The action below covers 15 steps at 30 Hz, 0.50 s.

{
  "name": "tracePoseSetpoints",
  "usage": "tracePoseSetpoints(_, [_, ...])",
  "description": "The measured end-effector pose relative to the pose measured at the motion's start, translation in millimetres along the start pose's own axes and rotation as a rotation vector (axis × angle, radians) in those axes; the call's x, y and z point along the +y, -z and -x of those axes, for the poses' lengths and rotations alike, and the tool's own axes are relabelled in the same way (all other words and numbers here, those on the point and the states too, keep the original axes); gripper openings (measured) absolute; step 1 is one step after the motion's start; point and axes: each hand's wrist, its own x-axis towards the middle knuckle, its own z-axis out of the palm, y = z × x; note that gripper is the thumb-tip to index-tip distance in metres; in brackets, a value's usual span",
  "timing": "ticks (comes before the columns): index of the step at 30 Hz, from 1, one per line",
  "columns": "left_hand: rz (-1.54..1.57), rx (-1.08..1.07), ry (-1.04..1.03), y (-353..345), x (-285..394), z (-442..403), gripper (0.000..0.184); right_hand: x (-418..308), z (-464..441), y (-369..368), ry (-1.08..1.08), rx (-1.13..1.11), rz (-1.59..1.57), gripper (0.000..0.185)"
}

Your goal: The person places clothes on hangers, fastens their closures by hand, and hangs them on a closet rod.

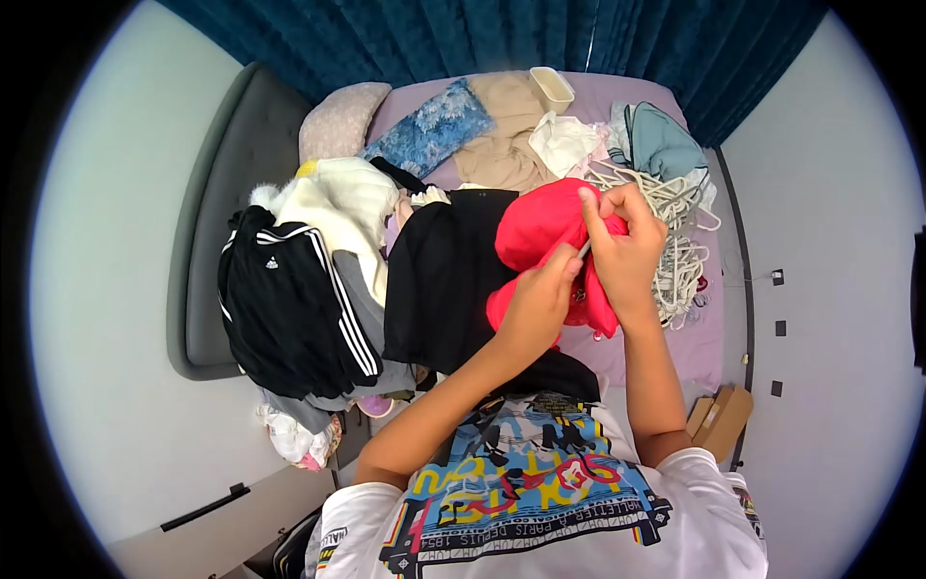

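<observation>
A red bra [542, 228] with rounded cups is held up in front of me above the bed. My left hand [548, 289] is closed on its near side, with thumb and fingers pinched together. Higher and to the right, my right hand [627, 236] pinches the bra's upper edge, its fingers bent. A short grey bar [584, 248], perhaps part of a hanger, shows between the two hands; its rest is hidden. Just left of the bra lies a spread black garment [439, 280].
White hangers [680, 261] lie heaped at the right. A black jacket with white stripes [289, 309] and cream clothing [338, 212] are piled left. Behind are a blue pillow [429, 125], a beige cloth [506, 125] and a plastic bin [551, 90]. A cardboard box [721, 423] stands lower right.
</observation>
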Motion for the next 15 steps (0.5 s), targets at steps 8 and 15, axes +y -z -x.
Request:
tracePoseSetpoints(8, [0.051,-0.052,-0.257,2.4,-98.1,-3.2,0.023,-27.1,42.0,-25.6,0.320,-0.305,0.081,0.013])
tracePoseSetpoints(15, [-0.050,-0.881,0.188,64.4,-101.2,-20.0,0.026,-11.5,53.3,-21.4,-0.147,-0.460,-0.189,0.031])
